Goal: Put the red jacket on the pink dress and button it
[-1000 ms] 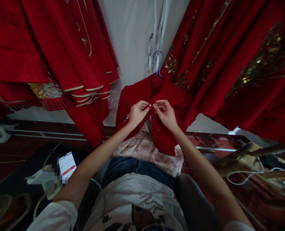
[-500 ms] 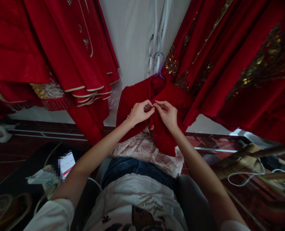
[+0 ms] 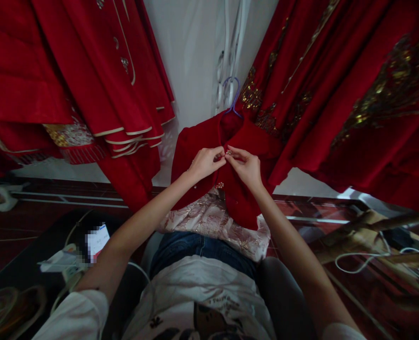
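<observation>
A short red jacket (image 3: 201, 137) hangs in front of me on a purple hanger (image 3: 234, 108). My left hand (image 3: 206, 163) pinches the jacket's front edge, thumb and forefinger together. Facing it, my right hand (image 3: 247, 166) has its fingertips closed on a small beaded button (image 3: 229, 152) at the other front edge. The fingertips of both hands almost meet. Lower on the front, a second flower-shaped button (image 3: 220, 185) shows between the wrists. Whether the upper button passes through a loop or hole is too small to tell.
Red garments with pale piping (image 3: 113, 71) hang at the left; red ones with gold sequins (image 3: 379, 89) hang at the right. Pale shiny fabric (image 3: 209, 215) lies over my lap. A phone (image 3: 98, 242) rests on a dark surface at the left. White cable (image 3: 358, 257) loops at the lower right.
Both hands stay at the jacket front, with small finger shifts. More of the upper button shows now by my right fingertips. The lower button has shifted slightly up and left.
</observation>
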### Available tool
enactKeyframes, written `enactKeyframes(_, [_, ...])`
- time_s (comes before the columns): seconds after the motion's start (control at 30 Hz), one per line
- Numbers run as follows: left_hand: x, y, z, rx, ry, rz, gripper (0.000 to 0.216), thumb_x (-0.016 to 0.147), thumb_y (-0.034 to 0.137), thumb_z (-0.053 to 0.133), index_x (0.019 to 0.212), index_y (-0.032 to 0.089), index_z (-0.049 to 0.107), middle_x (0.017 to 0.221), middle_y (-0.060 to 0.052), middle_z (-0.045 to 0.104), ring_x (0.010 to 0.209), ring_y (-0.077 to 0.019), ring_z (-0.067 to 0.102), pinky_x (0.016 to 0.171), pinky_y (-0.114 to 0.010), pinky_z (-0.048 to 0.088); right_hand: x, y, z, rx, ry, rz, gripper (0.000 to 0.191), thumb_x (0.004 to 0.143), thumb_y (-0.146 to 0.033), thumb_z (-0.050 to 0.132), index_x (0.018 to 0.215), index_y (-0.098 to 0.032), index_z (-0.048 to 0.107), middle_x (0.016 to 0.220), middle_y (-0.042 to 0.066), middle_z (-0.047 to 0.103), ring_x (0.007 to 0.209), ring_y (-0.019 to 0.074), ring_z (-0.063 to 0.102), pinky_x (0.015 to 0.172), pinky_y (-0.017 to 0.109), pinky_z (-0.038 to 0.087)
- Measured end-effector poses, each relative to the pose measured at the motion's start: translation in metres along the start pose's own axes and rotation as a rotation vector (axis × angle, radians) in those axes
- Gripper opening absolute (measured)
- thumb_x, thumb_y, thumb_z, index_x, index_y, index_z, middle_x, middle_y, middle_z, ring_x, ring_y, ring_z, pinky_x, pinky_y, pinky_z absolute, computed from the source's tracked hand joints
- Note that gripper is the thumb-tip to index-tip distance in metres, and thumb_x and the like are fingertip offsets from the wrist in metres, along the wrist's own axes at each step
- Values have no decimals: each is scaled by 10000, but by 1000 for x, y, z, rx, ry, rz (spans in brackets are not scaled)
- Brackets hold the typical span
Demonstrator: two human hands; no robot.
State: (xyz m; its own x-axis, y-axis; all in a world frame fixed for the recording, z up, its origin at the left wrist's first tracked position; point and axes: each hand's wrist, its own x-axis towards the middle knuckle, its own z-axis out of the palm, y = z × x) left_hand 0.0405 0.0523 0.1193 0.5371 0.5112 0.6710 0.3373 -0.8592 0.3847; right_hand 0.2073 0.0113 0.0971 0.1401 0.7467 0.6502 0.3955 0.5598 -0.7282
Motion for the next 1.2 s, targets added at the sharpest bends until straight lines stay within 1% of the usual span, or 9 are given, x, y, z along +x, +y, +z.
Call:
enactKeyframes(0.13, [-1, 2, 2, -13, -8, 8, 50, 856, 202, 547, 851, 178, 591, 746, 2, 652, 672, -114, 605, 646, -213, 442, -1, -3, 5, -18, -19, -35, 418, 824, -323, 617, 1221, -195, 651, 1104, 84, 659, 912, 174, 662, 830, 340, 586])
enactKeyframes(0.27, [-11, -1, 25, -187, 131, -113, 97, 899, 213, 506, 966, 182, 569, 926, -46, 679, 823, -141, 650, 780, -258, 492, -13, 6, 12, -35, -19, -51, 597, 820, -238, 562, 1407, -244, 456, 1247, 104, 551, 1016, 174, 610, 848, 324, 557])
enactKeyframes(0.37, [-21, -7, 49, -425, 261, -325, 145, 913, 235, 496, 1037, 181, 548, 1019, -75, 669, 886, -150, 650, 828, -290, 506, -23, 19, 12, -22, -62, 55, 751, 743, -187, 583, 1451, -235, 337, 1214, 112, 552, 959, 177, 609, 745, 298, 558])
enactKeyframes(0.43, [-27, -8, 60, -676, 301, -518, 183, 931, 294, 480, 1065, 183, 538, 1071, -87, 661, 913, -156, 650, 824, -300, 518, -26, 24, 7, 24, -64, 165, 725, 699, -171, 592, 1392, -206, 380, 1060, 78, 599, 840, 159, 616, 712, 296, 553])
enactKeyframes(0.6, [-45, 0, 61, -1161, 152, -835, 455, 935, 548, 388, 994, 159, 616, 1085, -115, 675, 999, -205, 642, 883, -329, 502, -18, 7, -22, 321, -178, 375, 533, 707, -236, 658, 1219, -210, 508, 966, 42, 663, 828, 148, 661, 830, 345, 557])
enactKeyframes(0.7, [-58, 3, 51, -1333, 98, -890, 527, 880, 633, 422, 960, 158, 636, 1038, -114, 688, 954, -221, 653, 827, -332, 514, -14, -11, -39, 397, -322, 397, 377, 728, -289, 696, 1076, -188, 595, 1058, 89, 683, 927, 179, 682, 892, 381, 554])
enactKeyframes(0.77, [-66, 3, 46, -1370, 159, -910, 421, 841, 562, 541, 929, 161, 631, 964, -89, 693, 848, -189, 659, 745, -299, 519, -15, -20, -44, 330, -364, 411, 308, 730, -302, 711, 995, -172, 623, 1028, 95, 687, 865, 175, 691, 840, 380, 579])
enactKeyframes(0.93, [-75, 3, 42, -1355, 320, -836, 245, 762, 373, 690, 812, 141, 632, 768, -31, 665, 663, -109, 621, 640, -229, 509, -27, -28, -22, 242, -488, 446, 349, 731, -346, 718, 1005, -174, 586, 891, 59, 658, 734, 153, 665, 683, 353, 612])
enactKeyframes(1.2, [-73, 4, 42, -1136, 363, -800, 322, 656, 299, 797, 860, 138, 606, 754, -2, 655, 674, -108, 629, 671, -262, 549, -45, -3, 26, -51, -267, 243, 355, 710, -360, 715, 959, -190, 529, 881, 32, 572, 773, 146, 590, 672, 313, 571])
